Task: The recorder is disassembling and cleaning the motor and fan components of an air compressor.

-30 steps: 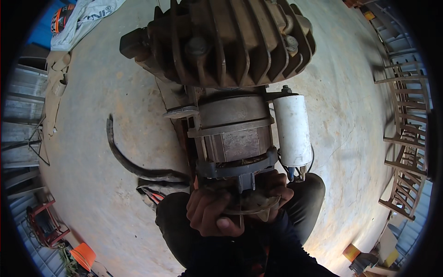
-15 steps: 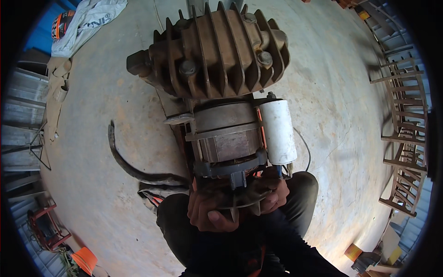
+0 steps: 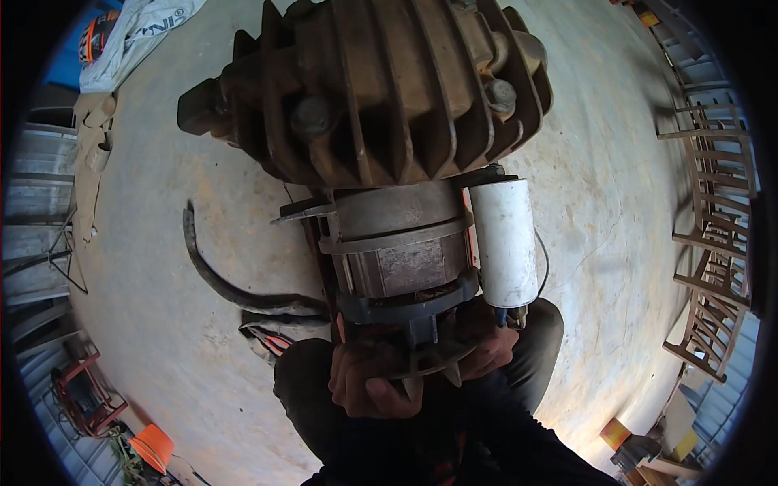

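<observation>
A compressor unit fills the middle, with a rusty finned head (image 3: 381, 89) at the top and a grimy motor (image 3: 409, 259) below it. A white cylinder (image 3: 502, 235) with wires at its lower end runs along the motor's right side. At the motor's near end, my left hand (image 3: 365, 377) and my right hand (image 3: 490, 348) have curled fingers on a dark bladed fan (image 3: 438, 368), one from each side. Part of my fingers is hidden behind it. My bent knees flank the unit.
Concrete floor (image 3: 616, 202) surrounds me. A curved black hose (image 3: 211, 267) lies at left. A white sack (image 3: 146, 32) and helmet (image 3: 97, 36) are at top left. Stacked wooden frames (image 3: 705, 227) line the right, a red metal frame (image 3: 77, 381) and orange bucket (image 3: 150, 445) the lower left.
The unit shrank in view, then loomed larger again, its head now a little lower and left of where it began. Both hands stay on the fan, the right fingers shifting slightly on it.
</observation>
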`<state>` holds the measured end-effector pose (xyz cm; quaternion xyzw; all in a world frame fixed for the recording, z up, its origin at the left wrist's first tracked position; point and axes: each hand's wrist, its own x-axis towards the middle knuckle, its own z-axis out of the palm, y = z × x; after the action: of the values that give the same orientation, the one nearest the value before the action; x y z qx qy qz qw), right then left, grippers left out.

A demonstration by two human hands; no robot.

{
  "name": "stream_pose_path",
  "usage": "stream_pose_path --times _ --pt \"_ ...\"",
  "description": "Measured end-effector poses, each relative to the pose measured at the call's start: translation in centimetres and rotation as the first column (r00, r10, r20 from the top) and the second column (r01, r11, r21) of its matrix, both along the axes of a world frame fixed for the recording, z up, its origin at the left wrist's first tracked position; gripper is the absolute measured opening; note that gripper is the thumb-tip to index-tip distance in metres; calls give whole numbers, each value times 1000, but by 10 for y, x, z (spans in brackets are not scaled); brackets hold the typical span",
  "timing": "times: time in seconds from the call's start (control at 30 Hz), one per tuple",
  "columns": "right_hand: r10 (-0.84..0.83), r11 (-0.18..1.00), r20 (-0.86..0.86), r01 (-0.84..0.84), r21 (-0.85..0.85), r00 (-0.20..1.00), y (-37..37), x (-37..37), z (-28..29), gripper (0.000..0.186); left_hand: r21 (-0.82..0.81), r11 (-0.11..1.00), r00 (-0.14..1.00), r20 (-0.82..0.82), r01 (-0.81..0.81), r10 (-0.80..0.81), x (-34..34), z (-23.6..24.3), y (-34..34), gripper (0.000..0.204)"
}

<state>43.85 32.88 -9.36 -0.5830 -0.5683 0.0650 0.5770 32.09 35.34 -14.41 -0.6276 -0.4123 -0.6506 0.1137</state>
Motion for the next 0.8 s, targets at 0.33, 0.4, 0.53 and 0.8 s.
stream_pose_path --times 0.33,0.4,0.53,0.8 --pt "-100 983 -127 118 142 987 1 -15 -18 23 -41 980 969 165 193 -184 -11 19 9 41" --pt "-148 980 -39 152 131 988 8 -11 -22 24 158 987 924 380 -18 -44 14 -9 12 36" --pt "13 912 -64 15 410 998 12 -6 -26 27 79 997 929 370 -13 -17 16 23 13 40" --pt "32 923 -118 15 383 993 -4 -1 -50 32 -99 982 933 340 159 -117 7 55 22 44"
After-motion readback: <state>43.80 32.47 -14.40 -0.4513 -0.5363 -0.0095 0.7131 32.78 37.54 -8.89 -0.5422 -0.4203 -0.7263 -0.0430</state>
